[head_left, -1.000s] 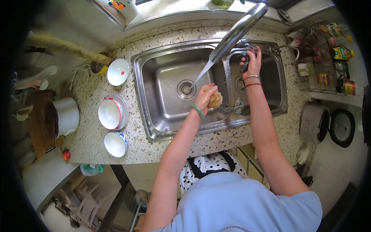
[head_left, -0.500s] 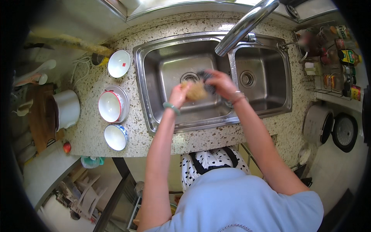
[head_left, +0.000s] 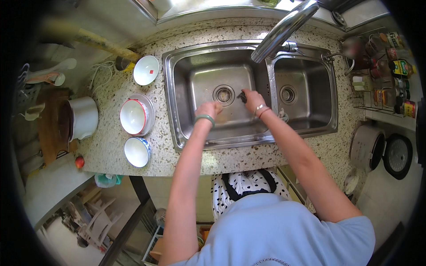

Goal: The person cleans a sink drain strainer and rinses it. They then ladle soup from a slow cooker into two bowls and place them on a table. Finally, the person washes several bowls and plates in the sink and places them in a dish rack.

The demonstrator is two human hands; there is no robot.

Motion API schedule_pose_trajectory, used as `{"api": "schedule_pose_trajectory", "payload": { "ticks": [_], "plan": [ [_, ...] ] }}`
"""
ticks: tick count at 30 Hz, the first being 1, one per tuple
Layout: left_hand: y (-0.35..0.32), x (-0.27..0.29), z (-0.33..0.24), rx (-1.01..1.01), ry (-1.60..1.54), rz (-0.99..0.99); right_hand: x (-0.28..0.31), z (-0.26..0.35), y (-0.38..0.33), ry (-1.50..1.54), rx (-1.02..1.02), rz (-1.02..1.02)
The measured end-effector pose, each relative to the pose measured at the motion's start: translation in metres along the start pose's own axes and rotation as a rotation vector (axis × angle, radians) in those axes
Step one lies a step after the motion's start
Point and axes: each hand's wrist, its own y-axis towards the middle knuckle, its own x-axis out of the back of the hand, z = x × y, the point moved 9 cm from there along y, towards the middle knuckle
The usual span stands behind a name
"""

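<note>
Dark-grey scrubber [head_left: 242,97], held in the right hand [head_left: 252,100], is best kept inside the sink edges [head_left: 235,142]; the left hand's [head_left: 209,109] hold is unclear.

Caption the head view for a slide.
Left hand and right hand over the larger sink basin, the right holding a dark scrubber; bowls stand on the counter at left.
</note>
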Motion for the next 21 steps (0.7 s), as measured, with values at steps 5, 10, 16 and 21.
{"api": "schedule_pose_trajectory", "payload": {
  "ticks": [5, 10, 16, 21],
  "plan": [
    [-0.007, -0.018, -0.002, 0.045, -0.092, -0.04, 0.001, -0.022, -0.011, 1.192, 0.072, -0.135],
    [-0.007, -0.013, 0.004, 0.119, -0.431, -0.056, -0.008, -0.015, -0.021, 1.407, -0.139, 0.158],
    [-0.028, 0.003, -0.023, 0.023, -0.234, -0.209, 0.03, -0.006, -0.027, 1.67, 0.034, 0.125],
    [-0.025, 0.013, -0.013, -0.134, 0.73, -0.319, 0.027, 0.003, -0.029, 0.885, 0.082, 0.076]
  ]
}}
